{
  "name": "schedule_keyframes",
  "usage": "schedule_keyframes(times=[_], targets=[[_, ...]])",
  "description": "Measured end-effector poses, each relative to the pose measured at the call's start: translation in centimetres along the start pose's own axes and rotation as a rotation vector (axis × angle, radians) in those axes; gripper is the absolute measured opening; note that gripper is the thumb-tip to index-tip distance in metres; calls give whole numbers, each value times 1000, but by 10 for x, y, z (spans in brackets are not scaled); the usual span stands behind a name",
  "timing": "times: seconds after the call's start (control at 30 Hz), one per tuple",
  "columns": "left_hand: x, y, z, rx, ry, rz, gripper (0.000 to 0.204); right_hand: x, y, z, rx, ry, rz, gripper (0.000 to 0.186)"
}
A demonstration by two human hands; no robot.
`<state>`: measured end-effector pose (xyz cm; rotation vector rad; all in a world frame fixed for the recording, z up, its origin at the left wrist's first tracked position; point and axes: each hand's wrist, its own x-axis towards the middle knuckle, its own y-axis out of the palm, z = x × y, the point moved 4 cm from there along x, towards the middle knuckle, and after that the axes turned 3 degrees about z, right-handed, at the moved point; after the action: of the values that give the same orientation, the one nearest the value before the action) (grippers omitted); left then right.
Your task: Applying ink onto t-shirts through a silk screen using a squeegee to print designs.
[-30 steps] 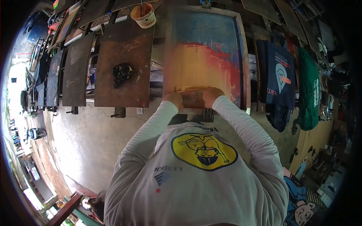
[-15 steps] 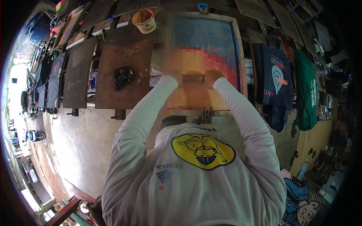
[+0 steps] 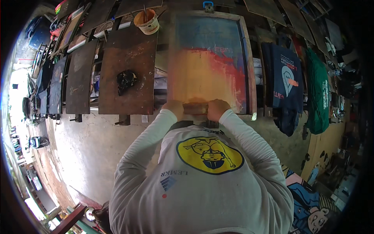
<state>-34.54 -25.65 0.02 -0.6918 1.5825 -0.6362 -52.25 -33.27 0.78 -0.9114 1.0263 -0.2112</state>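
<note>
With my left hand (image 3: pixel 172 109) and right hand (image 3: pixel 218 109) gripping the squeegee (image 3: pixel 195 109) at the framed screen's (image 3: pixel 250 62) near end, I judge this a stroke's end, any further pass needing even pressure.

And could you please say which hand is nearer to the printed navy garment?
Right: the right hand is left of the navy garment, the left hand farther left, across the squeegee.

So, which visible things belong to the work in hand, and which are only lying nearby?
In use:
left hand, right hand
brown bar they grip
framed screen beneath

Apparently lying about:
black lump on brown board
green cloth
bucket, perhaps
</note>
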Motion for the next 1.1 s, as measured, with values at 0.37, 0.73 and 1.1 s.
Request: schedule_keyframes(times=[0.37, 0.73, 1.1], targets=[[99, -47, 45, 81, -211, 269, 42, 104, -45, -22, -116, -111, 275, 16], [54, -39, 40, -11, 39, -248, 60, 59, -38, -25, -45, -162, -158, 70], [98, -17, 57, -101, 168, -450, 54, 70, -38, -22, -44, -135, -339, 65]])
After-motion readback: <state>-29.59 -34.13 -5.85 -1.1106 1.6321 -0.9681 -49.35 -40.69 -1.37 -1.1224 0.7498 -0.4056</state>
